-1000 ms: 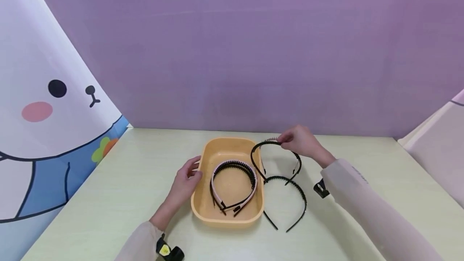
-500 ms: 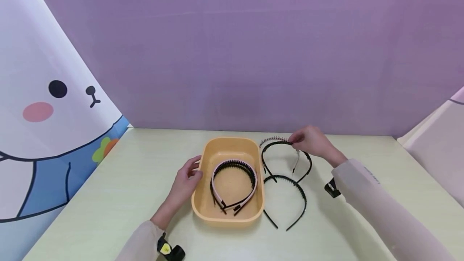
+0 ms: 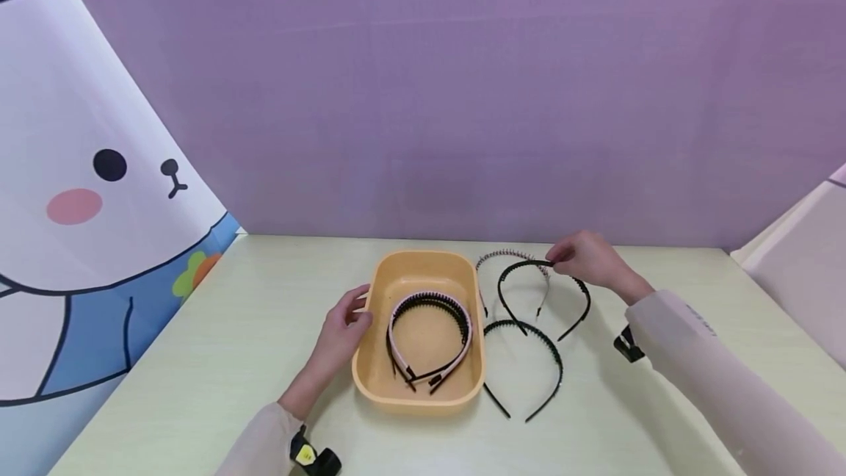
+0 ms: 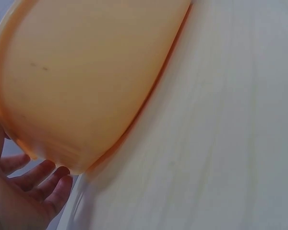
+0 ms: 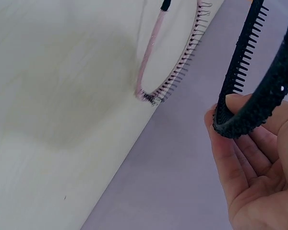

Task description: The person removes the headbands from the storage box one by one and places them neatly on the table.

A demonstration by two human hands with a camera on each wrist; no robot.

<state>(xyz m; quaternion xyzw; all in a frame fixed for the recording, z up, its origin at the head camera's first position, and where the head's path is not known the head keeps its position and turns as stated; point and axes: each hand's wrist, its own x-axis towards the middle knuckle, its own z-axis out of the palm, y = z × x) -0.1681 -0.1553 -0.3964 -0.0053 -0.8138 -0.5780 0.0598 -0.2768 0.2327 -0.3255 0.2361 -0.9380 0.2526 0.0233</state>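
My right hand [image 3: 588, 259] pinches a black toothed headband [image 5: 273, 98] by the top of its arch, thumb on one side and fingers on the other. The band's surface looks rough with small shiny specks, and its ends point down toward the table. My left hand [image 3: 337, 336] rests along the left side of an orange-yellow plastic tray [image 3: 423, 408], fingertips against its outer wall. Inside the tray lie several overlapping headbands, a pink one [image 3: 470, 333] and black ones [image 3: 456, 307]. Behind the held band a thin pink headband [image 5: 151, 52] with wire-like teeth is on the table.
Another black headband [image 3: 561, 369] lies just right of the tray, one side close to the tray wall. The pale wood-look table [image 3: 277, 278] ends at a purple backdrop [image 3: 423, 131]. A printed cartoon sheet [image 3: 119, 255] stands at the left.
My right hand has carried the black headband rightward, away from the tray, uncovering more of the pink one behind it. My left hand has stayed at the tray's side.
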